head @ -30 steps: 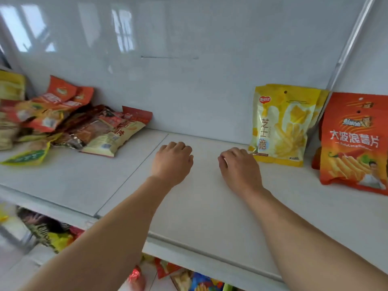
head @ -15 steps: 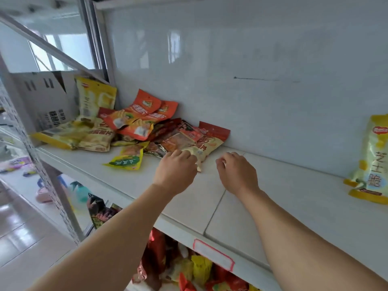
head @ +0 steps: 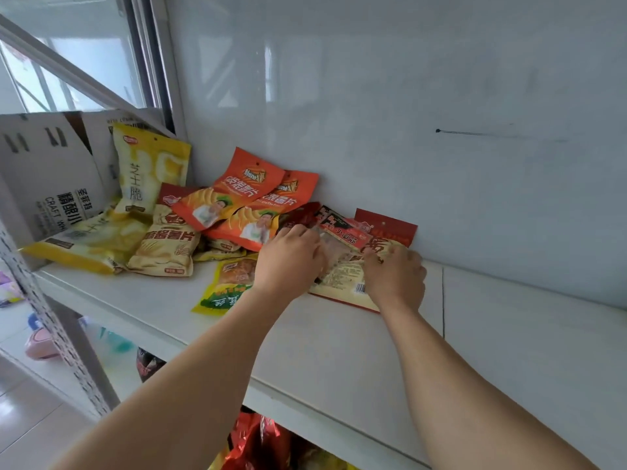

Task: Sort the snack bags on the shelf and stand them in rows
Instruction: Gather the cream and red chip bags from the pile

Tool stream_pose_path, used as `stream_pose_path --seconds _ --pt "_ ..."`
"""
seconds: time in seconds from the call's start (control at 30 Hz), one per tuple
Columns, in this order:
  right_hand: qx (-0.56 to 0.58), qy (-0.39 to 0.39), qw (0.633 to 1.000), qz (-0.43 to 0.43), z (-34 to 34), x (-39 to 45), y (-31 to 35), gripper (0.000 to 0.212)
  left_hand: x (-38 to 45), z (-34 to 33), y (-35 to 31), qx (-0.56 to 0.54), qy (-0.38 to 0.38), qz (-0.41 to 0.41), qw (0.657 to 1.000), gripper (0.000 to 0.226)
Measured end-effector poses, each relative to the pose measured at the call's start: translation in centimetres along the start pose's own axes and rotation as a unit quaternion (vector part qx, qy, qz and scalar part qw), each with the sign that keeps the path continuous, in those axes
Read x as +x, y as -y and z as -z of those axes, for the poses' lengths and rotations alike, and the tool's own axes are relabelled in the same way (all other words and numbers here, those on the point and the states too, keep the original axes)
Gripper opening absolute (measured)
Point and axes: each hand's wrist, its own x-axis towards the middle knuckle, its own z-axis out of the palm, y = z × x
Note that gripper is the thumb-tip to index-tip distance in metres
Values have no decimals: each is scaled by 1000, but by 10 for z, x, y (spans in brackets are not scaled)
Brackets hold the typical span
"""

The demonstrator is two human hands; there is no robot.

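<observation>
So the view swung left along the shelf [head: 152, 300], away from the two standing bags on the right. Both hands left the bare board: the left hand [head: 288, 257] and right hand [head: 395, 274] now sit on the red-and-cream bag [head: 342, 276] at the pile's edge.

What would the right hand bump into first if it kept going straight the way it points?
Probably the flat beige bag with the dark red top: the right hand already lies on its lower part, fingers aimed at the back. Beyond it stands the glossy white wall. Depth is hard to judge here.
</observation>
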Motion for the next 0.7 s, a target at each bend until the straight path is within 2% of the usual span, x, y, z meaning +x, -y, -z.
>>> stream_pose_path --seconds 0.1,0.2,0.53,0.6,0.7 --pt "33 37 995 -83 -9 7 2 72 5 -7 6 -26 9 13 1000 28" --pt "53 57 989 -125 -13 7 5 83 9 -10 13 -49 15 28 998 27" --pt "139 24 968 -208 -33 6 26 86 32 -2 59 -148 50 38 987 26" --pt "159 2 959 -235 -31 0 32 81 33 0 70 -170 61 31 983 26" --pt "181 -59 949 -251 -23 -14 38 55 31 5 84 -212 65 16 975 24"
